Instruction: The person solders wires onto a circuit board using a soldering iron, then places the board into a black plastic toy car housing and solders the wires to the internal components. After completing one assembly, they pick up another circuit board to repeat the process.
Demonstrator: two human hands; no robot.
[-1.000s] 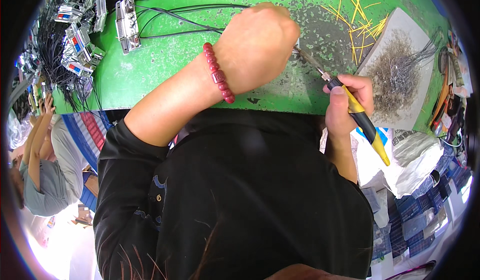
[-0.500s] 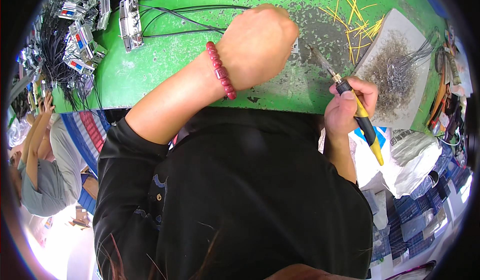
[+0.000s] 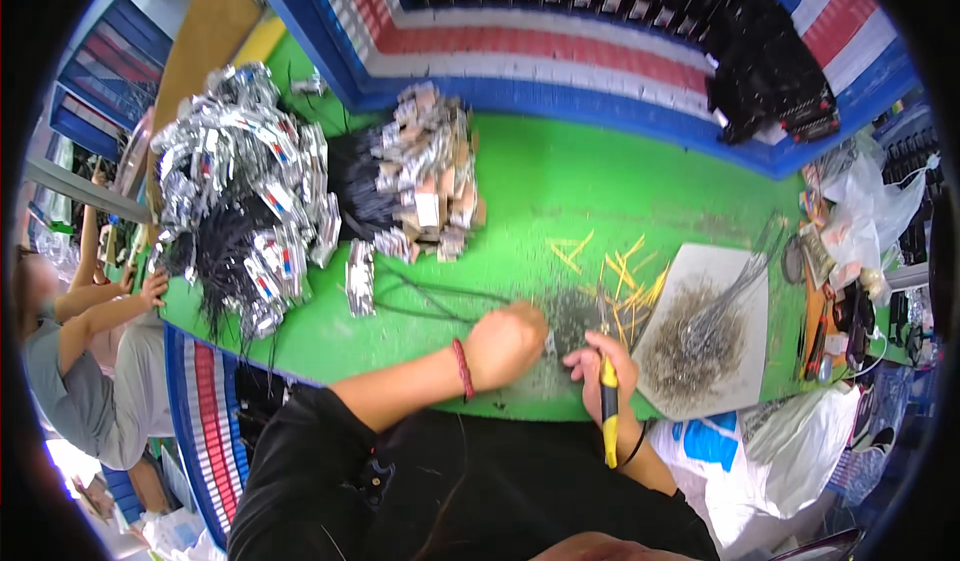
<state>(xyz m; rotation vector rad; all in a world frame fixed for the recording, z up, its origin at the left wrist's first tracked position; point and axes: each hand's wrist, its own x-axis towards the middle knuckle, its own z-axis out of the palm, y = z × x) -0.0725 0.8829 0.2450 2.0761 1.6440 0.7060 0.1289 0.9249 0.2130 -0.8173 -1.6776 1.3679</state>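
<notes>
Over the green bench (image 3: 600,181), I'd do best holding steady the soldering iron (image 3: 610,413) gripped in my right hand (image 3: 612,369), slim, yellow and black, its tip clear of my curled left hand (image 3: 508,345), which may or may not pinch the thin black leads (image 3: 445,288), I cannot tell, trailing from a silvery piece (image 3: 360,279).

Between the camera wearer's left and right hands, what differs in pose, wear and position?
The left hand is curled, back up, fingertips hidden; the right hand grips a yellow-and-black tool. The left hand has a red bracelet at its wrist; the right hand shows no red one. Black wires run toward the left hand; the right hand is nearer the yellow strips. Both hands are ungloved.
</notes>
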